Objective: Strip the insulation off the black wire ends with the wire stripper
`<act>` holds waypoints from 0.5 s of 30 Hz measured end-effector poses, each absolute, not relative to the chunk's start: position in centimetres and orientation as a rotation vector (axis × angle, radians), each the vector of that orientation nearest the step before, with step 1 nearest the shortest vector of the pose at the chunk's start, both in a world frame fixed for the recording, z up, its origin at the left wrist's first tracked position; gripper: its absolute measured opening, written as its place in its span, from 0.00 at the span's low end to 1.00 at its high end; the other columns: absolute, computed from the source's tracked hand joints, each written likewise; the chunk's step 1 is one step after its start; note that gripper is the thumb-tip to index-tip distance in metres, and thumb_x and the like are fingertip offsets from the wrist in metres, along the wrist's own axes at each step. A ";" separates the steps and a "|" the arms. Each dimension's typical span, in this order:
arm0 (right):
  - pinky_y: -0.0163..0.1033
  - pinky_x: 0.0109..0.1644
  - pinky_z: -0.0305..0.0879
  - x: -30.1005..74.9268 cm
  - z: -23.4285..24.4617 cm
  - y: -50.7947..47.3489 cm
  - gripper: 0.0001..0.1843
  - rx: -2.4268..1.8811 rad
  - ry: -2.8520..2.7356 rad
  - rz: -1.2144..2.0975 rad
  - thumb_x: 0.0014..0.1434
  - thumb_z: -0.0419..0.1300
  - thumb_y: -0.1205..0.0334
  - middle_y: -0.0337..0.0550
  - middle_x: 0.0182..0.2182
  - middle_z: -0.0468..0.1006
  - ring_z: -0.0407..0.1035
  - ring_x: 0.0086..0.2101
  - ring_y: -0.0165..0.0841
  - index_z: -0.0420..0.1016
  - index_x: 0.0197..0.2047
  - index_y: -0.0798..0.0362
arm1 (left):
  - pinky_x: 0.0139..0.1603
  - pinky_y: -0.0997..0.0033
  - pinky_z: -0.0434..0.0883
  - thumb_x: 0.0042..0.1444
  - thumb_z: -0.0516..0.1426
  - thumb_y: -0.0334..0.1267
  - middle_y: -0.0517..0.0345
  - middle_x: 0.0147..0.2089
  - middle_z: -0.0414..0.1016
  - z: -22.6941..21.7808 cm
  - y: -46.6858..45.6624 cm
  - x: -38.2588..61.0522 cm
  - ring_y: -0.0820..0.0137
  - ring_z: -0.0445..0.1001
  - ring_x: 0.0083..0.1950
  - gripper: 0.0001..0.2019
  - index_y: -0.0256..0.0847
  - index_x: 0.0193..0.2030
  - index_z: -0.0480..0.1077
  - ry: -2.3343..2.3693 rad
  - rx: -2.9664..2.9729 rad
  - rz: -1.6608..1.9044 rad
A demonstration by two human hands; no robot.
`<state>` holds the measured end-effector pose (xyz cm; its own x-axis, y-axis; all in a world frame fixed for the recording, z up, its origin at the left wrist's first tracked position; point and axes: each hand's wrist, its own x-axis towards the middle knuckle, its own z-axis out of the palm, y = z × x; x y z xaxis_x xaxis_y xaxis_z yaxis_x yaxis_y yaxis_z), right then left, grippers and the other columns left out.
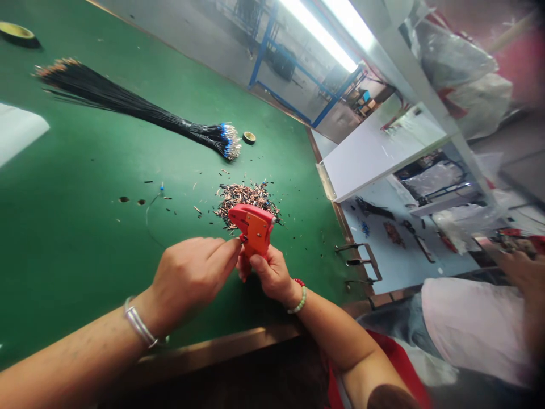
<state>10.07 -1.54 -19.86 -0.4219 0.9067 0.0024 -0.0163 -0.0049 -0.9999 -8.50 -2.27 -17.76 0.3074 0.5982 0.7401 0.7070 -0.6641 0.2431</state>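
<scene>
My right hand (272, 275) is wrapped around the handle of a red and orange wire stripper (255, 224), held upright above the green table. Fingers pinched, my left hand (193, 275) meets the front of the tool near its jaw. A thin dark wire (147, 218) with a blue-collared terminal at its far end curves out from behind the left hand. What lies right at the pinched fingertips is hidden. Just beyond the tool is a pile of cut wire ends and bits of insulation (242, 196).
A bundle of black wires (140, 108) with blue and metal terminals lies across the green table (63, 238). Beside it sits a small tape roll (249, 137); a larger yellow roll (17, 31) is far left. A clamp (361, 262) grips the right edge. Another person (472, 324) sits at right.
</scene>
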 end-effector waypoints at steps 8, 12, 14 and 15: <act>0.32 0.18 0.57 10.2 -21.0 -1.6 0.23 -1.000 -1.436 1.550 0.60 0.57 0.40 0.34 0.21 0.66 0.58 0.16 0.23 0.64 0.36 0.54 | 0.26 0.71 0.61 0.63 0.54 0.34 0.60 0.24 0.73 -18.5 -2.0 -8.3 0.73 0.68 0.23 0.09 0.39 0.34 0.74 -1.266 -2.419 -1.225; 0.30 0.16 0.55 10.6 -21.4 -1.1 0.21 -1.002 -1.324 1.607 0.61 0.57 0.42 0.33 0.21 0.65 0.58 0.15 0.22 0.64 0.38 0.54 | 0.27 0.72 0.63 0.63 0.54 0.35 0.59 0.26 0.75 -18.7 -1.8 -8.4 0.73 0.70 0.24 0.08 0.39 0.37 0.75 -1.269 -2.401 -1.236; 0.31 0.18 0.60 11.1 -21.1 -0.6 0.22 -0.961 -1.279 1.652 0.61 0.58 0.43 0.35 0.24 0.67 0.62 0.18 0.24 0.66 0.43 0.54 | 0.28 0.73 0.64 0.63 0.54 0.36 0.59 0.27 0.76 -18.9 -1.5 -8.8 0.73 0.71 0.25 0.08 0.40 0.40 0.76 -1.311 -2.402 -1.246; 0.32 0.20 0.63 11.5 -20.8 -0.3 0.23 -0.930 -1.271 1.680 0.61 0.58 0.43 0.36 0.26 0.68 0.65 0.20 0.25 0.66 0.46 0.54 | 0.28 0.73 0.64 0.62 0.55 0.36 0.59 0.28 0.76 -19.0 -1.3 -9.0 0.73 0.71 0.26 0.08 0.41 0.41 0.76 -1.343 -2.398 -1.244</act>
<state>11.51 -0.34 -20.80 -0.3962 0.9146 -0.0811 -0.1706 -0.1601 -0.9723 -8.97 -1.30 -19.00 0.2666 0.6537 0.7083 0.7560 -0.5977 0.2671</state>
